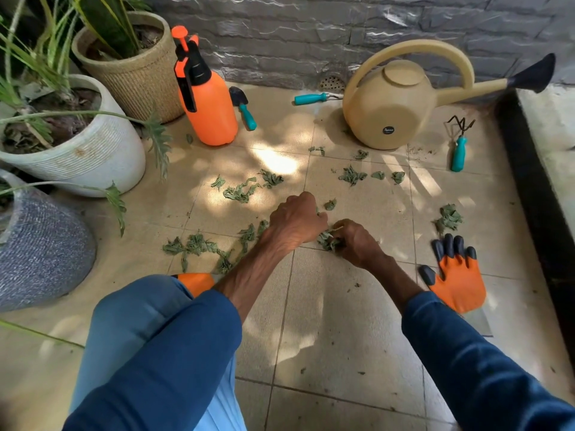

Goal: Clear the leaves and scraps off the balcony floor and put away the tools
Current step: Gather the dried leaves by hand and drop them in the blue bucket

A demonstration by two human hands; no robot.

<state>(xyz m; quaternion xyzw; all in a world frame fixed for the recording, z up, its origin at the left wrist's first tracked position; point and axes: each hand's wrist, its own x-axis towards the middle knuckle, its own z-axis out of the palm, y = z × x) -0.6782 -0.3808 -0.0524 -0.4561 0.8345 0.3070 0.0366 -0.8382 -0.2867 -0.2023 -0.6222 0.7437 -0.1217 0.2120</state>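
Dry green leaf scraps (241, 189) lie scattered over the beige floor tiles (326, 306). My right hand (357, 242) grips a bunch of leaves (326, 239) at the floor's middle. My left hand (295, 220) is beside it, fingers curled down onto leaves; what it holds is hidden. Tools stand farther back: an orange sprayer (207, 101), a small trowel (244, 107), a teal-handled tool (312, 98), a beige watering can (395, 101) and a hand rake (460, 146). An orange clawed glove (457, 275) lies to the right, and another orange glove (196, 281) peeks out behind my knee.
Three potted plants crowd the left side: a wicker pot (133, 66), a white pot (90, 150) and a grey pot (40, 247). A dark stone wall (342, 32) closes the back, with a floor drain (331, 83). A black raised kerb (535, 194) bounds the right.
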